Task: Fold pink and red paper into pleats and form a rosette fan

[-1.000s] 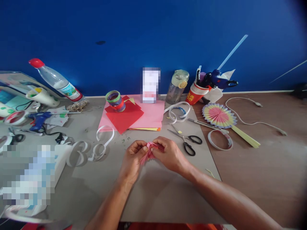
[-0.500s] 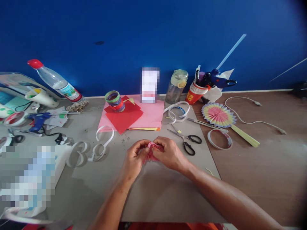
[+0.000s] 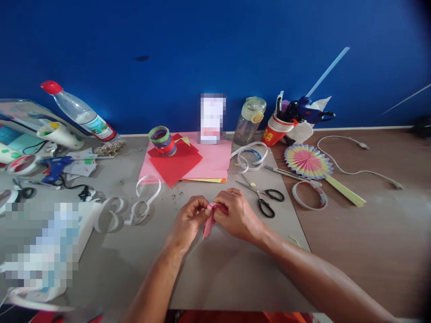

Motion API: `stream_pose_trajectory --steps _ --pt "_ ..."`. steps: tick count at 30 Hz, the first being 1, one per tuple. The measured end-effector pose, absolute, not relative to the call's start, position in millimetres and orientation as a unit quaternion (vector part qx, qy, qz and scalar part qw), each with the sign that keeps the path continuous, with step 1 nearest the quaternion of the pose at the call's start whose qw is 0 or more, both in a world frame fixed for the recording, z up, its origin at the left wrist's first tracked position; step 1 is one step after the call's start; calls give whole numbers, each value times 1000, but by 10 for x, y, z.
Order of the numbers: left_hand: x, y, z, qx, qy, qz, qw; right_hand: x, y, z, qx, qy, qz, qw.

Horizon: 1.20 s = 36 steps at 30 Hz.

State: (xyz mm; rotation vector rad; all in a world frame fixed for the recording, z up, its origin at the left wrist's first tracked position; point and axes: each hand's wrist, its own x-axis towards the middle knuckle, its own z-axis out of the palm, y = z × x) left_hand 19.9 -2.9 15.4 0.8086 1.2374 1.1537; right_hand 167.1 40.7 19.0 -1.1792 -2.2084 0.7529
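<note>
Between my two hands is a piece of pleated pink paper [image 3: 208, 226], gathered at its middle, with one folded end hanging down toward me. My left hand [image 3: 191, 220] pinches its left side between thumb and fingers. My right hand [image 3: 235, 213] closes round the other part, hiding much of it. Black-handled scissors [image 3: 266, 202] lie just right of my right hand. Beyond my hands, red paper squares [image 3: 177, 166] rest on a stack of pink paper [image 3: 215, 163]. A finished-looking pleated paper fan [image 3: 308, 160] in pink, yellow and white lies at the right.
A tape roll [image 3: 309, 196] and a utility knife [image 3: 292, 175] lie right of the scissors. White strip loops [image 3: 143, 208] are at left, near a blue glue gun [image 3: 57, 168]. A clear bottle [image 3: 251, 121] and red paper cups [image 3: 276, 130] stand by the wall.
The pleated pink paper has turned, so one end now hangs lower and shows more below my fingers. Both hands keep hold of it in nearly the same place.
</note>
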Motion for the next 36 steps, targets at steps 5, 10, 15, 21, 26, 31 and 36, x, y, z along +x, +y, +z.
stream_pose_trajectory --steps 5,10,15,21,26,31,36 --pt "201 -38 140 329 476 477 661 1678 435 192 -438 -806 310 250" --pt "178 -31 164 326 459 460 686 1691 445 210 -446 -798 325 243" --pt "140 -17 180 330 448 449 699 1703 445 228 -455 -798 330 217" --pt "112 -28 124 344 467 431 691 1692 445 193 -449 -823 263 228" --pt "144 -49 135 386 522 430 628 1691 479 195 -441 -839 231 222" --pt "147 -66 133 415 575 433 557 1703 533 208 -428 -834 272 218" --pt "130 -64 116 403 567 440 569 1699 541 217 -419 -839 284 199"
